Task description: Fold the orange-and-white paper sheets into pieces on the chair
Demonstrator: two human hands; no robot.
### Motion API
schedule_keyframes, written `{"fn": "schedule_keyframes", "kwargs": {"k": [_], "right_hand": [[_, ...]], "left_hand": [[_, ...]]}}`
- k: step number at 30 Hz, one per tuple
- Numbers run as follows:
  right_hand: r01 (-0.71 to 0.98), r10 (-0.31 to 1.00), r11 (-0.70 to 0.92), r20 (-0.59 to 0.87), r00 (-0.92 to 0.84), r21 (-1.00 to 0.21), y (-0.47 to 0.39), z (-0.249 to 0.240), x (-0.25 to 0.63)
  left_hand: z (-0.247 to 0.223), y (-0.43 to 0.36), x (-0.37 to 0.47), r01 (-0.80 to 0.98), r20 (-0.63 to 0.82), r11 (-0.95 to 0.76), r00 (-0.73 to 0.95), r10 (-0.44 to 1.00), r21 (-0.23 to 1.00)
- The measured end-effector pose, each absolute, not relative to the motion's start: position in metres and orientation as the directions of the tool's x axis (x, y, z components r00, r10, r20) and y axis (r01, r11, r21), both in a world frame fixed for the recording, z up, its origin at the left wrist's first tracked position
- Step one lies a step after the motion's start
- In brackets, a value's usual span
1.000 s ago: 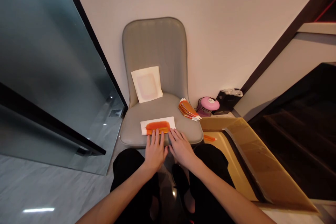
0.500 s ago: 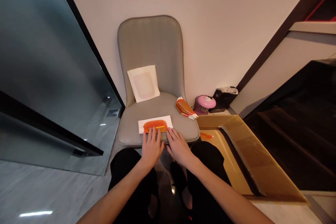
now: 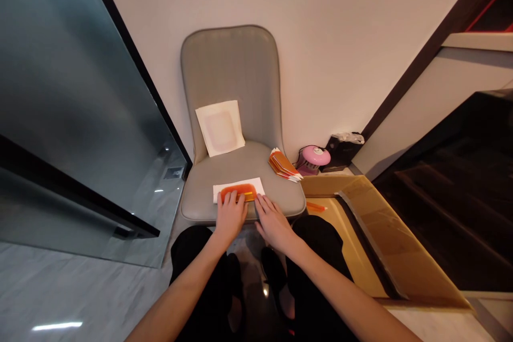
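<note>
A white folded paper (image 3: 257, 184) with an orange patch (image 3: 239, 189) lies on the front of the grey chair seat (image 3: 200, 171). A thin yellow strip shows across the orange area. My left hand (image 3: 231, 217) rests on the near edge of the paper, its fingers apart and lying over the orange part. Beside it, my right hand (image 3: 273, 223) lies at the paper's lower right corner with fingers stretched forward. Folded orange and white papers (image 3: 284, 164) sit in a stack at the seat's right edge. A square pale sheet (image 3: 220, 127) leans against the backrest.
An open cardboard box (image 3: 401, 240) stands right of the chair, with an orange and white piece (image 3: 316, 207) inside. Behind it are a pink device (image 3: 315, 156) and a black bag (image 3: 340, 152). A glass door (image 3: 80, 117) is at the left.
My left hand has shifted slightly left and its fingers are more bent on the paper. My right hand has hardly moved. The near edge of the orange area looks a little different under the fingers.
</note>
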State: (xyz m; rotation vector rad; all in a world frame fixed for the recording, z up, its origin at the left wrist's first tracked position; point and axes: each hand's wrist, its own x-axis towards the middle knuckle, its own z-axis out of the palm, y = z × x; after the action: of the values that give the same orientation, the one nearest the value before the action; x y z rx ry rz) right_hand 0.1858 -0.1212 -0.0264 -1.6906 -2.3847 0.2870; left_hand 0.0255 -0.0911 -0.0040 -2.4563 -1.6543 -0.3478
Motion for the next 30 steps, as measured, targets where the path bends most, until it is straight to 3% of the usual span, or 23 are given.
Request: {"fn": "schedule_keyframes", "kwargs": {"k": [13,30], "right_hand": [[0.898,0.937,0.35,0.082,-0.34,-0.269,-0.12,-0.033,0.188],[0.888,0.929,0.362,0.036,-0.367,-0.283,-0.119,-0.026,0.192]], "left_hand": [[0.001,-0.057,0.023,0.937,0.201,-0.217,0.166,0.965,0.272],[0.003,-0.055,0.027,0.937,0.18,-0.148,0.094,0.979,0.315]]}}
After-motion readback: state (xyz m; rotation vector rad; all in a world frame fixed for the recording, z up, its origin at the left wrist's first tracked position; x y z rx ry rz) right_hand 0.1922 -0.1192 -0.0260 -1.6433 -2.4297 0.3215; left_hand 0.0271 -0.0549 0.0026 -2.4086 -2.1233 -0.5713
